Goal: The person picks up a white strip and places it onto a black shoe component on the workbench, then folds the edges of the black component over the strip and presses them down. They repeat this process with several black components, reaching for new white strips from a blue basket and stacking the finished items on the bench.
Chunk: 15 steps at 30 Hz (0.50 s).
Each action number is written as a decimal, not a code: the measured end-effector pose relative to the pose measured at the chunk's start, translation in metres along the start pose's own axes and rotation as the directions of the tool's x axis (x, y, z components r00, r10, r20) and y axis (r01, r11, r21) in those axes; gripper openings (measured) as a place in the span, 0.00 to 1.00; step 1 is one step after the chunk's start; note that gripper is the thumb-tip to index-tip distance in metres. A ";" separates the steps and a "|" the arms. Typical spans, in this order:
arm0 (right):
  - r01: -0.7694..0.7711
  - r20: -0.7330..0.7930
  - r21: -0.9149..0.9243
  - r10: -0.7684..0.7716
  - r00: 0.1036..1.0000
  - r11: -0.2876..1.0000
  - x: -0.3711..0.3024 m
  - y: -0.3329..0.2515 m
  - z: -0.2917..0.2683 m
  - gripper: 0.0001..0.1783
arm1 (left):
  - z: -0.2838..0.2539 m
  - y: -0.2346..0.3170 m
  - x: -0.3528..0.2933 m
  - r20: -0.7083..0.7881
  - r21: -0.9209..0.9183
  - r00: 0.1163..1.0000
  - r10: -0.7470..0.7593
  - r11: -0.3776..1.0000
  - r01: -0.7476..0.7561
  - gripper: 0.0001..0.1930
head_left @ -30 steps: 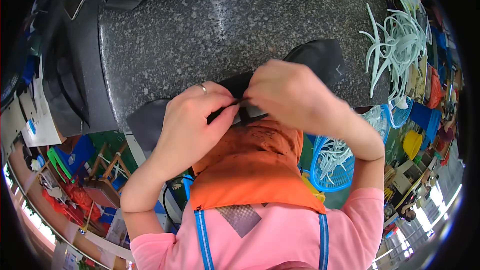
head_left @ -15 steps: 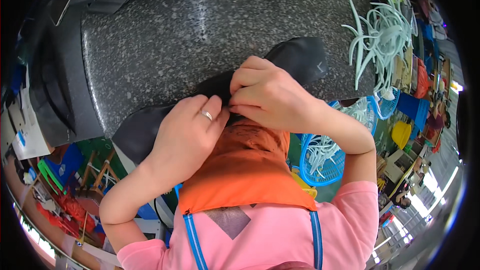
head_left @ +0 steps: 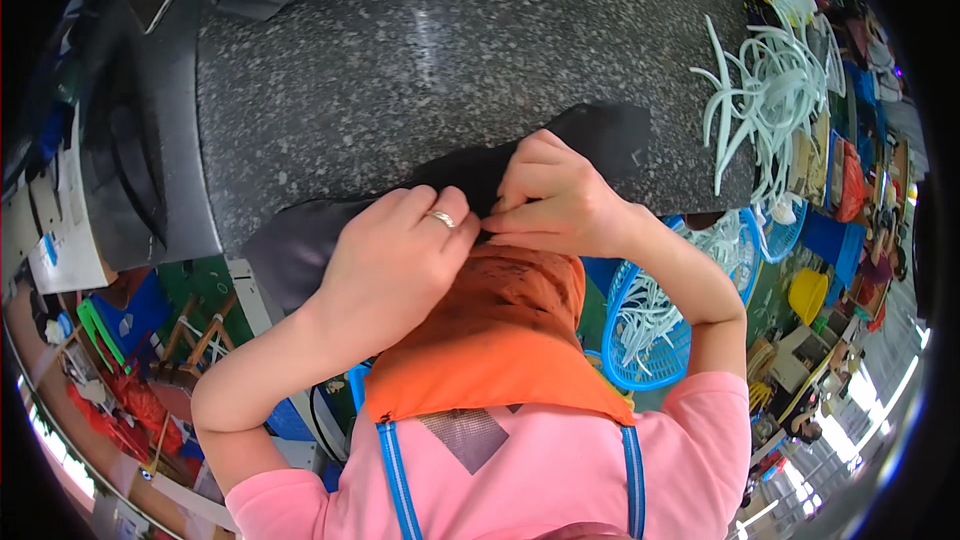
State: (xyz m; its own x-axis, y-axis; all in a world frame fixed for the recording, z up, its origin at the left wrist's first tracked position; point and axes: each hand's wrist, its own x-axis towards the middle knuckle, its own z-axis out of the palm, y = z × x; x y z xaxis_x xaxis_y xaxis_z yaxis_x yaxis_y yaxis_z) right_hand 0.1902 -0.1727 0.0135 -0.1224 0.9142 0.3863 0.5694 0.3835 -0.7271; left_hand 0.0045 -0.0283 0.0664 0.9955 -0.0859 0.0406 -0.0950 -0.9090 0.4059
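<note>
At the surface's (head_left: pixel 420 90) six o'clock edge, the left hand (head_left: pixel 392 258) and right hand (head_left: pixel 568 200) pinch black material (head_left: pixel 602 138) between bunched fingers (head_left: pixel 532 178).

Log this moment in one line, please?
left hand: holding black material | right hand: holding it | speckled tabletop: pale strips at right

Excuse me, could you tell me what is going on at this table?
Someone in a pink top and orange apron is handling a dark flexible piece at the near edge of a speckled tabletop. The left hand and right hand grip it near its middle, close together; exactly what they are doing is hard to make out. Pale green strips lie heaped at the tabletop's right.
</note>
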 end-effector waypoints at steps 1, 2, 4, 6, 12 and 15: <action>0.001 -0.007 -0.040 -0.001 1.000 0.999 -0.001 -0.002 0.002 0.05 | 0.000 0.001 0.000 -0.002 0.010 1.000 0.009 1.000 -0.009 0.12; 0.000 -0.015 -0.079 -0.001 1.000 0.997 -0.003 -0.002 0.001 0.05 | 0.002 0.001 -0.002 -0.001 0.019 1.000 -0.006 1.000 0.006 0.12; 0.034 0.055 0.003 -0.034 0.998 0.999 -0.007 -0.005 -0.015 0.08 | 0.006 0.004 -0.005 -0.032 0.040 0.999 0.002 0.999 0.000 0.17; -0.072 0.115 0.267 0.042 0.992 0.961 -0.015 -0.007 -0.024 0.10 | 0.003 0.005 -0.005 -0.010 0.041 1.000 -0.013 0.999 0.013 0.16; -0.110 0.146 -0.235 0.147 0.978 0.966 0.024 -0.030 -0.012 0.16 | -0.021 0.008 -0.004 0.091 0.159 0.995 -0.046 0.987 0.031 0.18; -0.348 -0.074 0.420 0.414 0.907 0.838 0.025 -0.038 -0.032 0.08 | -0.043 0.020 -0.016 -0.594 -0.332 0.641 -0.486 0.874 0.355 0.26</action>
State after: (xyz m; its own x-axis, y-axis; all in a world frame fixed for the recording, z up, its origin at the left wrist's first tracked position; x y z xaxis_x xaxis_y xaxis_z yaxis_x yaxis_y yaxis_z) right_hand 0.1915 -0.1687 0.0692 0.1845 0.9786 0.0913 0.1782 0.0581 -0.9823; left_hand -0.0134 -0.0279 0.1133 0.6830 0.6290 0.3714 0.2693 -0.6895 0.6724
